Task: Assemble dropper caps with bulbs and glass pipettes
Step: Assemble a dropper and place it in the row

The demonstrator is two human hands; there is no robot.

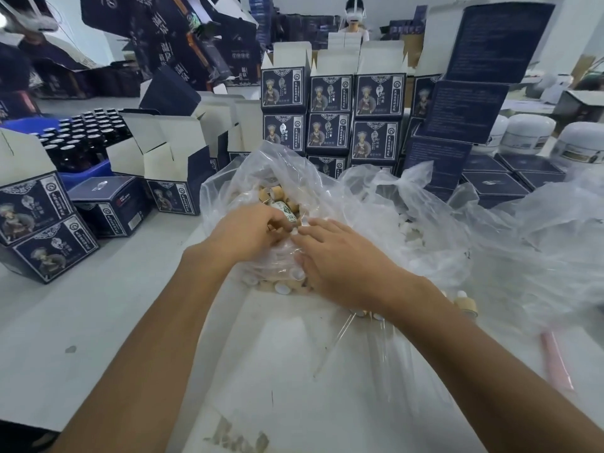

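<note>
Left hand (248, 232) pinches a bamboo cap (287, 212) in the plastic bag (376, 204); right hand (336, 256) lies open on it; tugging may spill caps

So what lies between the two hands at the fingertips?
In the head view, a small white rubber bulb sits between the left hand and right hand, over the clear plastic bag.

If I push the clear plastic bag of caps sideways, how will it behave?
The bag looks thin and crinkled, so it would probably fold rather than slide as one piece. Its mouth is open, so loose caps near the left hand could spill and roll.
</note>
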